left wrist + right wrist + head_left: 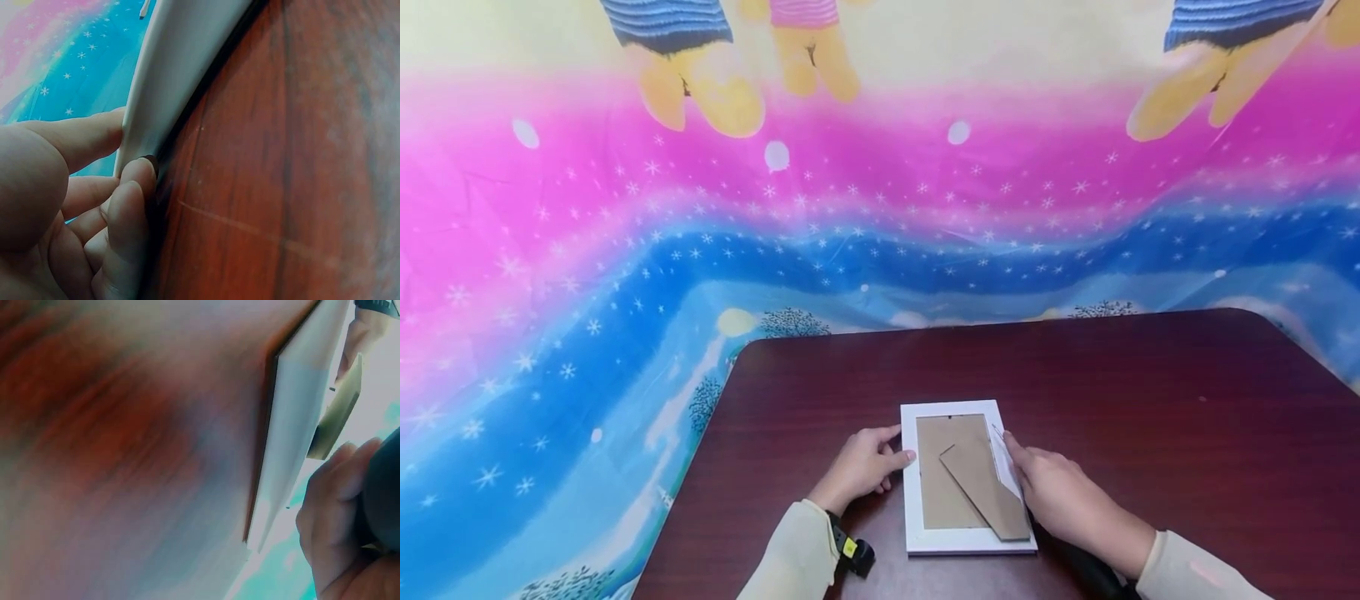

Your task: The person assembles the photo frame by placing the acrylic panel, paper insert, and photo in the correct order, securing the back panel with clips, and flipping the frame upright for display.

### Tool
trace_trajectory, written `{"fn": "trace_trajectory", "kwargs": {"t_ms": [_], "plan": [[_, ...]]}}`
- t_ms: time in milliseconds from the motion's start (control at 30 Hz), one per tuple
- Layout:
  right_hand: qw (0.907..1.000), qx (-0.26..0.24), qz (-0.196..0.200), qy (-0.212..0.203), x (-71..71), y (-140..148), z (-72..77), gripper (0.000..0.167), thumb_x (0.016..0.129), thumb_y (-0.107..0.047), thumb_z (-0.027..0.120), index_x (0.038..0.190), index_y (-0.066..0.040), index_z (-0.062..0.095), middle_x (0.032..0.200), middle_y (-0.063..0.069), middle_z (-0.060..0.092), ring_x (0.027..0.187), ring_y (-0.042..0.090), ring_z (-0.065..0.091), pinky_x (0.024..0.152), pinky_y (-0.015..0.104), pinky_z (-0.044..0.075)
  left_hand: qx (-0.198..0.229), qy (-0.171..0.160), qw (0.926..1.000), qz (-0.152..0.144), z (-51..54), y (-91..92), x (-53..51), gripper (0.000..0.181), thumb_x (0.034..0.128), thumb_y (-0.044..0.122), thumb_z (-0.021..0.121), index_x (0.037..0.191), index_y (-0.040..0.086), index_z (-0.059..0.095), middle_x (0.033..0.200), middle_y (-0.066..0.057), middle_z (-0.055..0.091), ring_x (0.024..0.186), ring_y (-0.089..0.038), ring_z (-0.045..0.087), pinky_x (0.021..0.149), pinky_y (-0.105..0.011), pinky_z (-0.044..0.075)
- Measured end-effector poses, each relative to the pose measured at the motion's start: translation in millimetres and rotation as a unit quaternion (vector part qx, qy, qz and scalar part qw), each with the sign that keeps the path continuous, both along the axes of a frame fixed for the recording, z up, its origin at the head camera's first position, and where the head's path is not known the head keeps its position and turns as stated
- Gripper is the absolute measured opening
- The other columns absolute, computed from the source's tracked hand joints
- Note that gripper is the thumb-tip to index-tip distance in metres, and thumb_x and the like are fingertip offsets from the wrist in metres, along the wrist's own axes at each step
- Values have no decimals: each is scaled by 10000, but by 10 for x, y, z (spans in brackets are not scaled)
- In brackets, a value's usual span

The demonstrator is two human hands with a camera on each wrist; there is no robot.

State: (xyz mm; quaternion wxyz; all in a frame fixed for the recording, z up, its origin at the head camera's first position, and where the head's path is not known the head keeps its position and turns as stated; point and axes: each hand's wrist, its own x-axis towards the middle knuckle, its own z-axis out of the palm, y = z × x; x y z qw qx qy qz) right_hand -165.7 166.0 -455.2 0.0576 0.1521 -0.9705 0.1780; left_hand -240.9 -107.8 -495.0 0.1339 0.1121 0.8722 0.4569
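A white picture frame lies face down on the table, showing its brown backing board and angled stand leg. Along its left edge, my left hand grips the frame, thumb on the top face and fingers against the side. My right hand holds a slim screwdriver over the right edge; its metal shaft points at the border. The flat screwdriver tip shows in the left wrist view, and its dark handle in the right wrist view. Whether the tip touches the frame is unclear.
The dark red wooden table has rounded far corners. Behind it hangs a printed cloth in pink and blue with snowflakes. A black strap with a small camera sits on the left wrist.
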Motion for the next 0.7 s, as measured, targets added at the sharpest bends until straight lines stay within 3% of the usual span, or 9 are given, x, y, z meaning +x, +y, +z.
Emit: {"fn": "trace_trajectory", "kwargs": {"t_ms": [100, 333, 700], "plan": [[9999, -68, -59, -143, 14, -8, -2, 419, 947, -57, 569, 1354, 41, 539, 1123, 223, 664, 1015, 348, 647, 822, 505, 520, -55, -30, 10000, -1, -1, 0, -1, 620, 888, 325, 726, 1419, 84, 516, 626, -43, 565, 461, -185, 561, 454, -325, 510], [9974, 10, -156, -701, -5, -39, -38, 441, 938, -58, 550, 1376, -8, 538, 994, 184, 696, 863, 256, 664, 699, 465, 529, -84, -36, 10000, -12, -3, 2, 0, 622, 890, 340, 722, 1420, 90, 515, 622, -32, 561, 464, -176, 563, 456, -315, 509], [9956, 149, -218, -899, -28, -73, -68, 495, 886, -14, 563, 1381, -20, 538, 978, 160, 702, 822, 203, 648, 685, 441, 525, -34, -24, 10000, -57, 3, -10, -5, 626, 891, 330, 722, 1417, 63, 512, 639, -57, 572, 473, -197, 571, 463, -340, 517]]}}
